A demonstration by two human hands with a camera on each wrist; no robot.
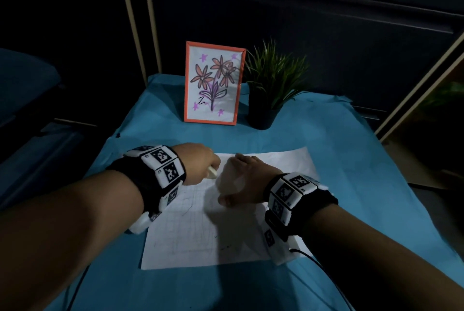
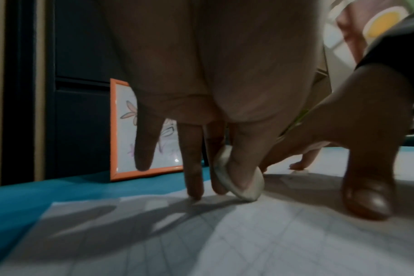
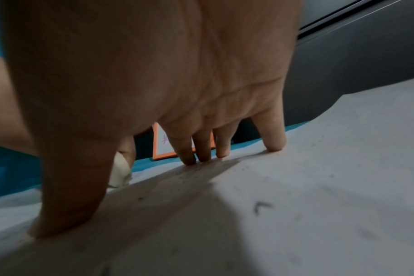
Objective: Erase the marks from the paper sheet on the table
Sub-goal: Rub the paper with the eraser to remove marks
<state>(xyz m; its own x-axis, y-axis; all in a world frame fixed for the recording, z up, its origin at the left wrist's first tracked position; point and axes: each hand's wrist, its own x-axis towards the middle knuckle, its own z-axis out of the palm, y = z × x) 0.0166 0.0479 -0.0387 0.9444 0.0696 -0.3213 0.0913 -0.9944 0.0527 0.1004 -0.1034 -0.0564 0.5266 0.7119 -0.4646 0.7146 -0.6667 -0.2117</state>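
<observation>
A white paper sheet [image 1: 200, 235] with a faint grid and pencil marks lies on the blue-covered table [image 1: 351, 160]. My left hand [image 1: 200, 162] pinches a white eraser [image 1: 212, 172] between thumb and fingers, its lower edge touching the sheet near the far left corner. The left wrist view shows the eraser [image 2: 239, 179] down on the paper [image 2: 248, 242]. My right hand [image 1: 241, 180] rests on the sheet with spread, straight fingers [image 3: 272, 138] and thumb pressing it flat. A small dark mark [image 3: 260, 206] and eraser crumbs lie on the paper [image 3: 319, 186] near that hand.
An orange-framed flower drawing [image 1: 213, 82] stands at the back of the table, with a potted green plant [image 1: 268, 89] to its right. Dark cabinets rise behind. A black cable [image 1: 308, 258] trails from my right wrist over the cloth.
</observation>
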